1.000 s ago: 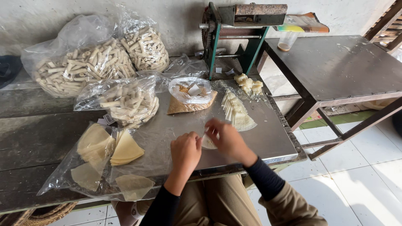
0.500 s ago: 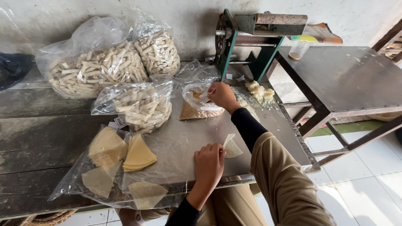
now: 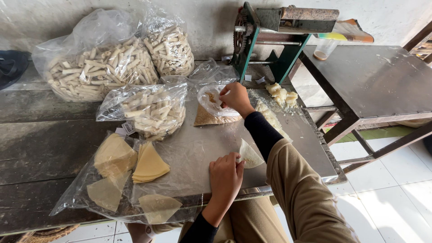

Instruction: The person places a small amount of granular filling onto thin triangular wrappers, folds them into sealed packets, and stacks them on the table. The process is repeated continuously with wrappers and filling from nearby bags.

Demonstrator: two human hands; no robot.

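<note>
— What's the person wearing, from where you stand?

— Olive-khaki top with loose, wide sleeves. Under it, a snug black layer running down to both wrists, lower middle of the frame.

— Gloves?

— None. The left hand [image 3: 225, 173] and right hand [image 3: 235, 96] are bare. Trousers look the same khaki, creased at the lap.

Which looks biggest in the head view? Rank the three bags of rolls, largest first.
1. Left back bag.
2. Front bag, nearer the camera.
3. Right back bag; this and the front bag look close, so their order is unsure.
</note>
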